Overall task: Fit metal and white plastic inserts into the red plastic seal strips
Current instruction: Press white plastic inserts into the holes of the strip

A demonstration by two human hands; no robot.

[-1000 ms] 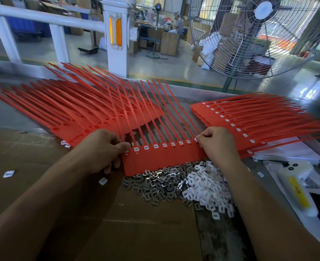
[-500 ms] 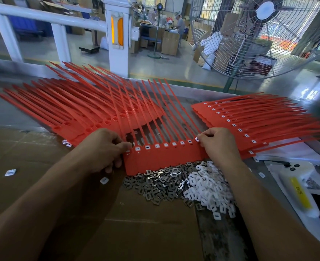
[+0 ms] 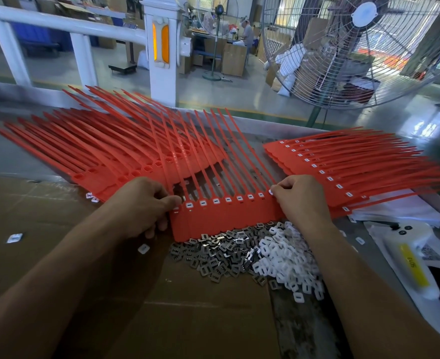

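A red seal strip sheet (image 3: pixel 226 218) lies in front of me with a row of white inserts seated along its sockets. My left hand (image 3: pixel 141 206) grips its left end, thumb on the leftmost socket. My right hand (image 3: pixel 301 198) pinches a white insert at the sheet's right end socket. Just below the sheet lie a heap of metal inserts (image 3: pixel 218 252) and a heap of white plastic inserts (image 3: pixel 283 260). A stack of red strips with open sockets (image 3: pixel 105 156) fans out at left. A stack of strips with white inserts (image 3: pixel 343 167) lies at right.
Brown cardboard (image 3: pixel 58 255) covers the near table, with stray white inserts (image 3: pixel 14 238) on it. A white and yellow device (image 3: pixel 410 265) and white papers (image 3: pixel 405 211) lie at right. A big floor fan (image 3: pixel 361 47) and a white railing (image 3: pixel 159 47) stand beyond the table's far edge.
Almost nothing has moved. Both hands stay at the two ends of the sheet; the right fingers keep working at the end socket.
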